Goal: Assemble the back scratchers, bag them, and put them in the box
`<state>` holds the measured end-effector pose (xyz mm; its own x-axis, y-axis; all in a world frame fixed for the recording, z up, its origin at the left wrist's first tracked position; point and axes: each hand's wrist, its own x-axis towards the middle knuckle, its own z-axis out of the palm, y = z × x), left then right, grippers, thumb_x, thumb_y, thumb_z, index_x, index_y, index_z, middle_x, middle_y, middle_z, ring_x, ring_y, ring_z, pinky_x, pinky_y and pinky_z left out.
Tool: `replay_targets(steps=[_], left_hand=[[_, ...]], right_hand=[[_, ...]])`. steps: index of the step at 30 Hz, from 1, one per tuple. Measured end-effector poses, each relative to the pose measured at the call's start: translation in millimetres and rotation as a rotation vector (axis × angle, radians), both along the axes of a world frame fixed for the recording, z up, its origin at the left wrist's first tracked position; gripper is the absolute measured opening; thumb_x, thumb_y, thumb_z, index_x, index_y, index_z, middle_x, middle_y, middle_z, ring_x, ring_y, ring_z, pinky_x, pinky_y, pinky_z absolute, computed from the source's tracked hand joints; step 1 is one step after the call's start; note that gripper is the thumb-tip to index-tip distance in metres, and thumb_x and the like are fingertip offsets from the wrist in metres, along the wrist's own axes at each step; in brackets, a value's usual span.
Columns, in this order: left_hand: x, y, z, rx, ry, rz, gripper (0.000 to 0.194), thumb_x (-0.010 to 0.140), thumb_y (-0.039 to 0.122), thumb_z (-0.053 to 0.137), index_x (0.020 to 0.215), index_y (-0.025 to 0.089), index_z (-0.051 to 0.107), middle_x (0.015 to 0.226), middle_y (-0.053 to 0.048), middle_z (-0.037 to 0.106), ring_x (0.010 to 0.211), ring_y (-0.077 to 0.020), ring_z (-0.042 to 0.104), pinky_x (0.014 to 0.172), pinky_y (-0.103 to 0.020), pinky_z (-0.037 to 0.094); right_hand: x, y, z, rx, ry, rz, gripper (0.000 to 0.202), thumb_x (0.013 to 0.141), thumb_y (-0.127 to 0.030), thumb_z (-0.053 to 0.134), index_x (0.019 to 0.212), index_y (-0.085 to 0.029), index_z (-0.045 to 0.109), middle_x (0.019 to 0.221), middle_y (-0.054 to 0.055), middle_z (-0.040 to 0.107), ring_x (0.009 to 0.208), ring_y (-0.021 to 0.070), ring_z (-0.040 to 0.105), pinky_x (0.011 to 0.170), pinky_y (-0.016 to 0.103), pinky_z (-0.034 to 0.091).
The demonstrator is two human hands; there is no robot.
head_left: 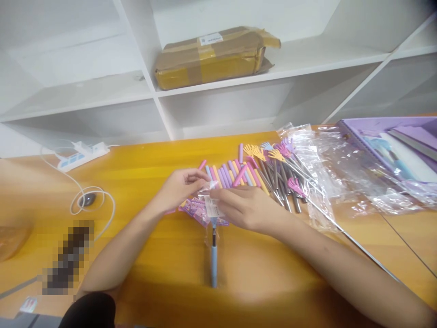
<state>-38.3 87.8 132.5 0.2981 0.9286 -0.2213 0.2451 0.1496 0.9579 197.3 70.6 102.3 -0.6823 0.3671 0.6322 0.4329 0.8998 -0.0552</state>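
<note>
Both hands are at the upper end of a clear plastic bag (pixel 205 234) with a blue-handled back scratcher (pixel 214 266) inside, its handle toward me. My left hand (pixel 179 187) has its fingertips closed on the bag's top edge. My right hand (pixel 251 207) is closed on the bag's other side, beside a white label (pixel 213 207); its fingertips are partly hidden. Small purple printed cards (pixel 196 210) lie beneath the hands. Just beyond are pink, purple, yellow and blue handle tubes (pixel 227 175), and several metal back scratchers with coloured hand-shaped heads (pixel 277 156).
Loose clear bags (pixel 355 168) and a purple box (pixel 375 122) lie on the right. A power strip (pixel 82 157), a cable and a dark mouse (pixel 87 199) are on the left. A taped cardboard box (pixel 225 59) sits on the white shelf (pixel 307 52).
</note>
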Motion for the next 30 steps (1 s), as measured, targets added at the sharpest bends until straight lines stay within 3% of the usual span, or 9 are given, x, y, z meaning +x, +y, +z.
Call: replay_targets(steps=[4, 7, 9, 11, 14, 18, 27, 30], left_hand=[[1.5, -0.6, 0.7, -0.014, 0.045, 0.034, 0.017, 0.088, 0.028, 0.076, 0.100, 0.016, 0.079, 0.093, -0.006, 0.077, 0.084, -0.0161, 0.072, 0.076, -0.027, 0.058], [3.3, -1.6, 3.0, -0.028, 0.035, 0.048, 0.016, 0.089, 0.027, 0.076, 0.101, 0.017, 0.078, 0.089, -0.005, 0.077, 0.080, -0.0155, 0.074, 0.075, -0.027, 0.061], [3.9, -1.8, 3.7, -0.037, 0.007, 0.063, 0.016, 0.088, 0.026, 0.077, 0.101, 0.017, 0.077, 0.084, -0.003, 0.076, 0.075, -0.0151, 0.074, 0.074, -0.029, 0.063], [3.7, -1.3, 3.1, -0.051, -0.023, 0.069, 0.017, 0.087, 0.025, 0.078, 0.101, 0.016, 0.076, 0.080, -0.003, 0.076, 0.072, -0.0156, 0.074, 0.075, -0.031, 0.064], [1.5, 0.5, 0.0, -0.052, -0.027, 0.057, 0.019, 0.087, 0.027, 0.079, 0.100, 0.015, 0.076, 0.082, -0.005, 0.078, 0.077, -0.0175, 0.076, 0.079, -0.032, 0.065], [-2.7, 3.8, -4.0, -0.050, -0.049, 0.058, 0.021, 0.086, 0.030, 0.081, 0.098, 0.013, 0.077, 0.086, -0.007, 0.080, 0.080, -0.0184, 0.077, 0.080, -0.032, 0.065], [-2.3, 6.3, -3.2, -0.078, -0.176, 0.077, 0.028, 0.081, 0.030, 0.086, 0.099, 0.012, 0.075, 0.076, -0.003, 0.075, 0.069, -0.0142, 0.073, 0.076, -0.030, 0.063], [-1.1, 5.5, -2.1, -0.058, -0.224, 0.061, 0.025, 0.083, 0.029, 0.084, 0.099, 0.012, 0.074, 0.075, -0.002, 0.073, 0.066, -0.0126, 0.070, 0.072, -0.027, 0.060]], right_hand=[[-1.8, -1.9, -0.3, -0.041, 0.017, -0.014, 0.024, 0.110, -0.020, 0.039, 0.112, -0.015, 0.062, 0.071, -0.002, 0.060, 0.057, 0.0104, 0.049, 0.054, 0.028, 0.032], [-2.0, -2.4, 1.3, -0.076, 0.018, 0.003, 0.026, 0.109, -0.017, 0.038, 0.122, -0.015, 0.061, 0.073, -0.003, 0.062, 0.055, 0.0096, 0.045, 0.053, 0.027, 0.030], [-1.0, -1.4, 1.7, -0.077, -0.010, 0.018, 0.027, 0.108, -0.014, 0.039, 0.124, -0.014, 0.061, 0.082, -0.002, 0.068, 0.054, 0.0086, 0.043, 0.053, 0.029, 0.029], [0.8, 0.8, 0.5, -0.016, -0.055, 0.016, 0.022, 0.106, -0.012, 0.042, 0.113, -0.013, 0.063, 0.102, 0.002, 0.073, 0.056, 0.0074, 0.044, 0.053, 0.031, 0.027], [3.3, 4.9, -3.3, 0.100, -0.095, 0.015, 0.016, 0.102, -0.010, 0.048, 0.091, -0.013, 0.060, 0.127, 0.006, 0.070, 0.060, 0.0061, 0.045, 0.052, 0.031, 0.027], [3.1, 7.4, -7.9, 0.133, -0.082, 0.007, 0.012, 0.099, -0.011, 0.052, 0.090, -0.013, 0.060, 0.138, 0.006, 0.067, 0.062, 0.0068, 0.044, 0.053, 0.031, 0.031], [-2.2, 5.9, -14.2, 0.157, -0.025, -0.059, 0.012, 0.101, -0.012, 0.055, 0.089, -0.014, 0.056, 0.119, 0.006, 0.073, 0.064, 0.0076, 0.049, 0.052, 0.028, 0.034], [-4.1, 5.3, -15.2, 0.159, 0.016, -0.076, 0.009, 0.102, -0.013, 0.056, 0.093, -0.014, 0.055, 0.121, 0.006, 0.072, 0.069, 0.0072, 0.053, 0.053, 0.027, 0.035]])
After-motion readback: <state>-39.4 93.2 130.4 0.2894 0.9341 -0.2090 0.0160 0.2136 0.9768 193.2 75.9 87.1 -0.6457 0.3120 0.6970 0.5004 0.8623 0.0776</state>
